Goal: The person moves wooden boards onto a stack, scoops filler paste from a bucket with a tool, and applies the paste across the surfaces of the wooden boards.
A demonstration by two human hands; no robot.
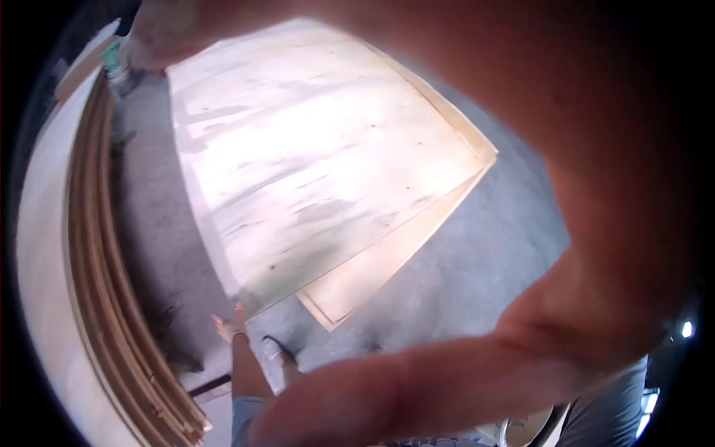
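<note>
A pale plywood sheet (328, 149) with knots and dark grain streaks spreads across the middle of the view. At its near left corner is my left hand (232, 325), gripping the edge, some fingers showing beyond it. My right hand (596, 223) looms blurred and very close to the camera, curving round the right side. Its fingers reach across the top and its thumb lies along the bottom, with a wide gap between and nothing held there. Beneath the sheet, a second board (365, 279) sticks out at an angle.
A stack of boards (104, 290) with layered brown edges runs down the left side. Grey concrete floor (477, 231) shows around the sheets. A shoe (275, 349) stands near my left hand. Grey trousers (607, 406) and a round container (527, 428) appear at the lower right.
</note>
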